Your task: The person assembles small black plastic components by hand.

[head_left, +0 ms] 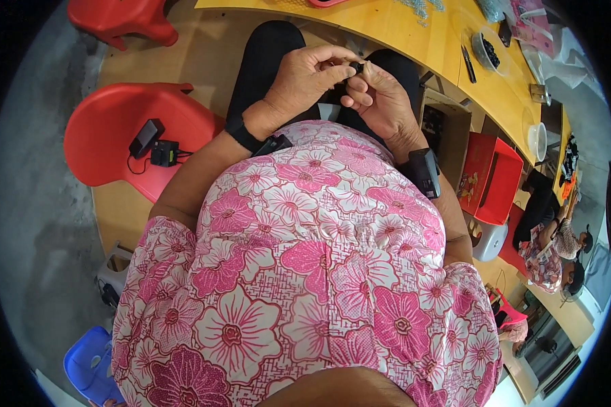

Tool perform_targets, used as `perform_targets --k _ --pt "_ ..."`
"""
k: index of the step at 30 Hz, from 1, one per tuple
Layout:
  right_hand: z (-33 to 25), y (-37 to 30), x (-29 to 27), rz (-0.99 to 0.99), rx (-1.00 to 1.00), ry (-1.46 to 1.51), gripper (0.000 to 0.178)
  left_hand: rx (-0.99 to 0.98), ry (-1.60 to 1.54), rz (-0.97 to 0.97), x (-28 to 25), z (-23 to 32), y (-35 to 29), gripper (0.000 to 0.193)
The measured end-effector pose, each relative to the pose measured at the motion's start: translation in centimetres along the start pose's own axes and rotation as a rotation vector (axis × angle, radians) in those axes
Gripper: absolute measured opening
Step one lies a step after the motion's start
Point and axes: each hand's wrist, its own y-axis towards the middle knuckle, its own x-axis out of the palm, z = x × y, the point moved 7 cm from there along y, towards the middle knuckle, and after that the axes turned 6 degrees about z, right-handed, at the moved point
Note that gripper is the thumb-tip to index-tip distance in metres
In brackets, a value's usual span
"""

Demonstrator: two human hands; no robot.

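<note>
In front of my lap, a small black piece (357, 67) is pinched between the fingertips of both hands. My left hand (304, 80) is closed on it from the left, thumb and forefinger together. From the right, my right hand (385, 102) closes thumb and fingers on the same piece, its other fingers curled. The piece is too small and too covered by fingers to tell its kind. On the yellow table (441, 42), right of my hands, stands a clear bowl (477, 49) of similar-looking small black pieces. Beside it lies a slim black tool (468, 64).
Clear small pieces (421, 9) lie at the table's far side. A metal tin (540, 93) and a clear tub (538, 141) stand near its right edge. Below are a cardboard box (460, 122) and a red box (475, 175). A red chair (91, 136) holding black devices (146, 138) stands left.
</note>
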Motion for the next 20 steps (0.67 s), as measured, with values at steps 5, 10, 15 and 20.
perform_targets --k 5,10,15,20 --pt "0.6 0.0 -0.4 -0.009 0.062 0.06 0.028 0.012 0.115 0.021 -0.3 0.5 -0.1 0.022" --pt "0.6 -0.1 -0.4 0.005 0.082 0.007 0.028 0.142 0.18 0.064 -0.6 1.0 0.0 0.016" --pt "0.6 -0.1 -0.7 0.01 0.098 -0.032 0.028 0.202 0.231 0.092 -0.7 1.4 0.0 0.016" --pt "0.2 0.2 -1.3 -0.021 0.053 -0.133 0.026 0.275 0.259 0.073 -0.7 1.6 -0.1 0.017"
